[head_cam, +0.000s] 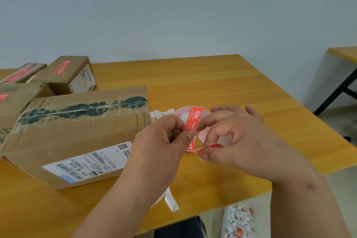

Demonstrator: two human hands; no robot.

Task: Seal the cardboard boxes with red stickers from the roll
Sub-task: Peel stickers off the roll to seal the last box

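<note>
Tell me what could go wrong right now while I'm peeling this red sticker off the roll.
The red sticker, pinched by your left hand, could curl and stick to itself or your fingers. The roll, held in your right hand, is off the table and might slip. The large box still lacks a sticker.

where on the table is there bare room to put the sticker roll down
Free: the table beyond and right of the hands, toward the far edge. Crowded: the left side, filled by the large cardboard box and the smaller boxes behind it.
</note>
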